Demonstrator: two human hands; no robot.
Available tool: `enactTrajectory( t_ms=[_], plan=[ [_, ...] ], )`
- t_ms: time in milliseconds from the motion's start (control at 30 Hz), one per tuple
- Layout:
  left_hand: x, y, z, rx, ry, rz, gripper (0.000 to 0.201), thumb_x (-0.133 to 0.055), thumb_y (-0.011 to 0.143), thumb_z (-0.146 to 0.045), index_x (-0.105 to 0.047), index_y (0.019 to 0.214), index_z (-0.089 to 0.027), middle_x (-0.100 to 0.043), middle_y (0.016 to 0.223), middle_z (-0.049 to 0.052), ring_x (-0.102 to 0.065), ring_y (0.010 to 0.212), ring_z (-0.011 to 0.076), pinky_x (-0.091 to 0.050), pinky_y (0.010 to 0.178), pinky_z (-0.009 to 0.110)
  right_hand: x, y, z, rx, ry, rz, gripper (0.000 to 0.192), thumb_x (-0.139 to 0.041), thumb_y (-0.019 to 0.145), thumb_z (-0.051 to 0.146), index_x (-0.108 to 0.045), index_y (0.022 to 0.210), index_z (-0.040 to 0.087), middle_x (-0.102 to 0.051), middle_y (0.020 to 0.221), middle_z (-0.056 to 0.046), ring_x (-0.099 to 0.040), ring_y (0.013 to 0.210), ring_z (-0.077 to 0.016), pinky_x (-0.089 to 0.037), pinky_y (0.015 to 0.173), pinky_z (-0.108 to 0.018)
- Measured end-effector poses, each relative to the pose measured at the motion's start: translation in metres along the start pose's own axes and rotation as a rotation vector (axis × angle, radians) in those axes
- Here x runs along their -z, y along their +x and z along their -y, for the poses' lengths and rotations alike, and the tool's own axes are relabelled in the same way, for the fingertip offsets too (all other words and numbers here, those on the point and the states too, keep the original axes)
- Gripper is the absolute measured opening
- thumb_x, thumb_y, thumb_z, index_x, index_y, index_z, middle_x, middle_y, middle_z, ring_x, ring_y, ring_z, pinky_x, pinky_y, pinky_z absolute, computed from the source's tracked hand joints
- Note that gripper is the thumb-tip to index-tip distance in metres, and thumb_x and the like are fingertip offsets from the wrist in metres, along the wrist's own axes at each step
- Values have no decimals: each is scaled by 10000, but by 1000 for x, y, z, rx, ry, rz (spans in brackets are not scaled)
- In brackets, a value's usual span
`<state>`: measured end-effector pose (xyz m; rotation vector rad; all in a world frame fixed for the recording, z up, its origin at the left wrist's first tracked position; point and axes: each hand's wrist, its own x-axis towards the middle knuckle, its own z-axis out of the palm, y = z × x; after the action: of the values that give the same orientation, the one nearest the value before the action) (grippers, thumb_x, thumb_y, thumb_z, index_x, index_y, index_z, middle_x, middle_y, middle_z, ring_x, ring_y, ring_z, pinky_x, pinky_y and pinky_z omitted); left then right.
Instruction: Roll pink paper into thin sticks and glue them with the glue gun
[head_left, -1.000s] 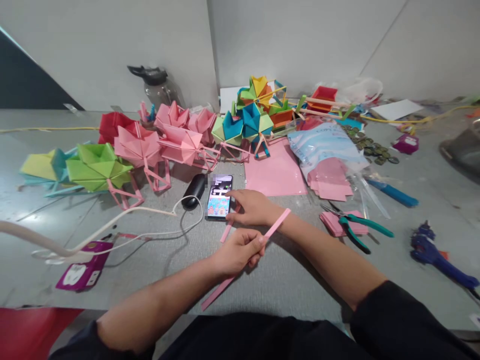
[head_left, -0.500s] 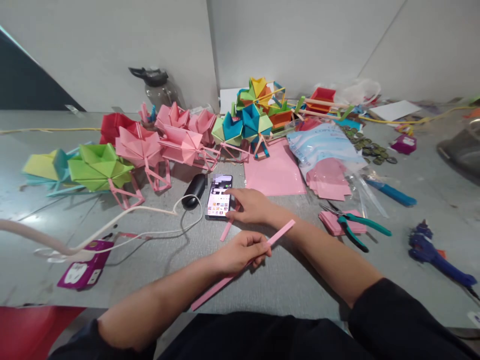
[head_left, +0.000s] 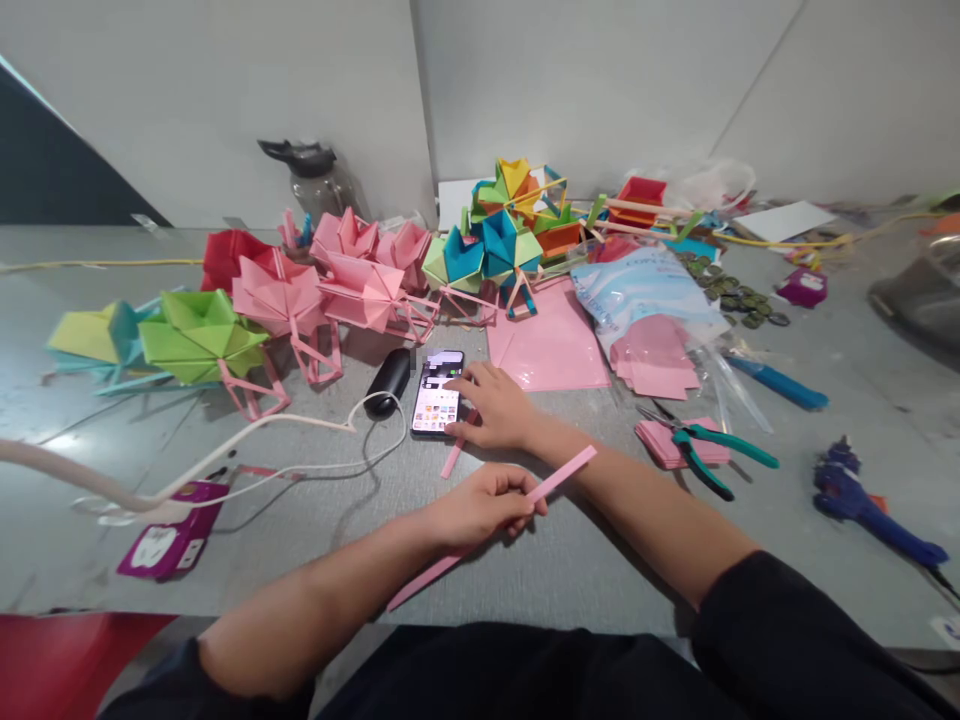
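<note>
My left hand (head_left: 491, 508) is closed around a long pink paper strip (head_left: 564, 475), which slants from the table's near edge up to the right. Above it, my right hand (head_left: 495, 405) reaches over the right edge of a phone (head_left: 437, 400) lying face up with its screen lit. The fingers of that hand are apart and hold nothing that I can see; whether a fingertip touches the screen is unclear. A shorter pink strip (head_left: 452, 460) lies on the table, partly under my right hand. Just left of the phone rests a black oblong case (head_left: 388, 380).
Folded paper pieces in pink (head_left: 364, 290), green (head_left: 199, 335) and blue (head_left: 510, 240) line the back. On the right lie pliers (head_left: 705, 455) over pink paper, a blue cutter (head_left: 780, 383) and a blue glue gun (head_left: 870, 515). A white cable (head_left: 277, 420) loops in from the left.
The fingers of my right hand have lifted and spread slightly at the phone's right edge. The strip in my left hand has shifted a little up and to the right.
</note>
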<state>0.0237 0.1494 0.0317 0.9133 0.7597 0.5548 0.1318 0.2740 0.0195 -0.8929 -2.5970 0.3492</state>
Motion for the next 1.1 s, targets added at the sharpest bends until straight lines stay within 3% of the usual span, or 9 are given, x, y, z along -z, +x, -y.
enactTrajectory(
  t_ms=[200, 433, 733, 933, 1100],
  plan=[
    [1, -1, -2, -34, 111, 6, 375, -712, 893, -527, -680, 840, -158, -541, 586, -44, -489, 539, 103, -379, 577, 261, -5, -1, 0, 20, 5, -32, 656, -731, 910, 623, -636, 1413, 213, -448, 1595, -183, -394, 1428, -381, -364, 1171, -572],
    [1, 0, -1, -57, 150, -52, 503, -648, 920, -652, -656, 807, -162, -508, 557, -51, -463, 523, 103, -369, 572, 270, -4, 1, 0, 66, 6, 26, 674, -735, 890, 660, -645, 1414, 245, -427, 1626, -179, -351, 1470, -399, -337, 1161, -595],
    [-1, 0, -2, -33, 66, -55, 325, -705, 876, -474, -683, 808, -156, -521, 547, -53, -469, 518, 105, -371, 581, 278, 0, 0, 4, 80, 30, 81, 652, -758, 880, 652, -670, 1415, 290, -419, 1644, -159, -359, 1472, -392, -309, 1177, -597],
    [-2, 0, -4, -5, 7, -55, 139, -671, 769, -279, -699, 797, -146, -534, 546, -38, -465, 519, 104, -357, 558, 259, 3, 0, 4, 108, 64, 69, 542, -777, 875, 624, -731, 1280, 267, -475, 1599, -153, -399, 1449, -368, -318, 1163, -566],
    [-1, 0, -3, -8, -71, -31, 193, -592, 647, -187, -707, 794, -140, -558, 554, -18, -473, 522, 112, -363, 554, 257, 2, 2, 5, 54, 42, 31, 608, -758, 886, 621, -666, 1359, 250, -453, 1620, -156, -391, 1455, -366, -319, 1159, -564]
  ],
)
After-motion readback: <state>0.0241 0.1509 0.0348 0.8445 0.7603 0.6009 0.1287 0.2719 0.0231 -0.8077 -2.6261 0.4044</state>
